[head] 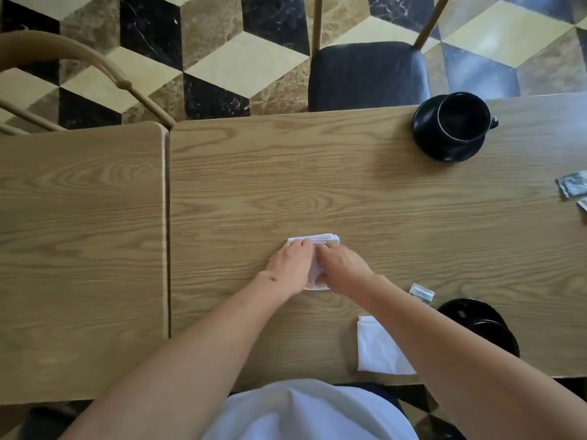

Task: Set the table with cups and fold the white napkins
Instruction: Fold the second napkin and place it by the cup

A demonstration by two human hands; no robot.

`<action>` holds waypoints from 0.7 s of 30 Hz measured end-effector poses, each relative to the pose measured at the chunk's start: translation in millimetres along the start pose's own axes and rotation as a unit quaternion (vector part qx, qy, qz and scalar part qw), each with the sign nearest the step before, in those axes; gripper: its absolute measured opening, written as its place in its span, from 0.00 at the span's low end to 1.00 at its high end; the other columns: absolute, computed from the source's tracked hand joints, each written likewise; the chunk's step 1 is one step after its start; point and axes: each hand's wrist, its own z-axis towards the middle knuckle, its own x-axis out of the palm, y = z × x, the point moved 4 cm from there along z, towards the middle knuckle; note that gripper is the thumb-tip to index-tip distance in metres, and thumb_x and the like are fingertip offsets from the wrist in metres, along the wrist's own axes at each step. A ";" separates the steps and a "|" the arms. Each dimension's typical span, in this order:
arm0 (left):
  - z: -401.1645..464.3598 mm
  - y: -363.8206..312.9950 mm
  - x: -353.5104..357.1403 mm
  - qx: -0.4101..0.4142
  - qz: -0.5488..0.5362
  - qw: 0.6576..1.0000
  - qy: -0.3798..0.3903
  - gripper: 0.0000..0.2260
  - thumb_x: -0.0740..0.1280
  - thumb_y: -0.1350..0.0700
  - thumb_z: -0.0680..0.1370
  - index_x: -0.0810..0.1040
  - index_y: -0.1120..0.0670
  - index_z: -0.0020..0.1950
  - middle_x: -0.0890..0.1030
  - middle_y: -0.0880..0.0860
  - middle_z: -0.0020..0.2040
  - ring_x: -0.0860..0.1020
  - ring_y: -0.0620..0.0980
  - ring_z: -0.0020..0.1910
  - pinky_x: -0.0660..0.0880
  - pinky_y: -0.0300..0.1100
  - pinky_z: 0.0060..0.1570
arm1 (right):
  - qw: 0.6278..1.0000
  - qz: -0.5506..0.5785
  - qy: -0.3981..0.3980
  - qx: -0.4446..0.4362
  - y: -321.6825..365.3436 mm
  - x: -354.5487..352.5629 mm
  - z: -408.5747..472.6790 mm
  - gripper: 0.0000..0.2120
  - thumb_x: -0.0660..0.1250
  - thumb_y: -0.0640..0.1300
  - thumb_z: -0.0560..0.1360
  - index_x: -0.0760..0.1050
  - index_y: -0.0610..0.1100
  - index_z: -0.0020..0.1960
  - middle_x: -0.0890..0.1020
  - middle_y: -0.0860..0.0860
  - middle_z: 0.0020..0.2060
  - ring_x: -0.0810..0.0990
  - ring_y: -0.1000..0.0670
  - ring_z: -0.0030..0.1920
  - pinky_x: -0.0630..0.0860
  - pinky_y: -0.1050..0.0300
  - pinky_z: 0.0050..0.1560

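Note:
A white napkin [324, 239] lies folded on the wooden table [349, 192], mostly hidden under my hands. My left hand [290, 268] presses its left side and my right hand [341, 269] holds its right side, fingers bent over the cloth. A second white napkin [379, 346] lies flat near the front edge, partly under my right forearm. A black cup [463, 117] stands on a black saucer [427, 144] at the far right. Another black cup and saucer [476, 322] sit at the near right, half hidden by my arm.
A second wooden table [79, 249] butts against the left side. A dark cushioned chair [368, 74] stands across the table, and a curved wooden chair back [79, 55] at far left. Small packets lie at the right edge [573, 185] and near my right forearm [421, 292].

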 end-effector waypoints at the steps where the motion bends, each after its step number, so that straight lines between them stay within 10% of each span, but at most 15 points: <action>1: 2.4 0.2 1.2 -0.007 0.011 1.000 -0.005 0.23 0.76 0.55 0.72 0.70 0.57 0.62 0.75 0.55 0.65 0.72 0.56 0.68 0.73 0.50 0.63 | 1.000 0.002 -0.004 -0.004 -0.3 2.6 1.4 0.21 0.71 0.43 0.75 0.70 0.41 0.64 0.77 0.44 0.62 0.76 0.41 0.62 0.74 0.50 0.57; 8: 7.3 -0.9 9.8 -0.014 0.032 0.999 -0.024 0.26 0.77 0.57 0.70 0.69 0.57 0.63 0.74 0.56 0.65 0.71 0.56 0.68 0.72 0.49 0.64 | 1.000 -0.010 -0.008 -0.018 -0.4 10.2 7.7 0.25 0.72 0.49 0.74 0.69 0.41 0.65 0.75 0.45 0.64 0.71 0.44 0.68 0.68 0.52 0.68; 12: -6.6 0.9 -2.0 -0.030 -0.053 0.997 -0.046 0.18 0.74 0.56 0.73 0.72 0.55 0.58 0.76 0.55 0.62 0.73 0.57 0.64 0.72 0.48 0.58 | 0.997 0.067 -0.026 -0.004 -1.7 -1.5 -9.3 0.13 0.70 0.41 0.74 0.75 0.41 0.57 0.78 0.45 0.57 0.77 0.41 0.59 0.74 0.50 0.56; 16: -34.5 18.7 -5.1 -0.205 -0.283 0.914 -0.207 0.05 0.69 0.59 0.75 0.73 0.55 0.47 0.78 0.54 0.49 0.78 0.58 0.49 0.69 0.47 0.43 | 0.922 0.280 -0.189 0.189 -34.4 -3.6 -41.2 0.07 0.69 0.45 0.73 0.74 0.43 0.47 0.78 0.52 0.44 0.78 0.47 0.43 0.71 0.53 0.39; 21: -41.8 7.2 14.0 -0.274 -0.451 0.846 -0.082 0.17 0.70 0.57 0.74 0.79 0.60 0.61 0.83 0.58 0.58 0.82 0.59 0.56 0.79 0.51 0.55 | 0.863 0.389 -0.080 0.311 -38.4 31.7 -50.4 0.17 0.73 0.54 0.71 0.76 0.41 0.40 0.81 0.47 0.34 0.78 0.48 0.33 0.70 0.59 0.32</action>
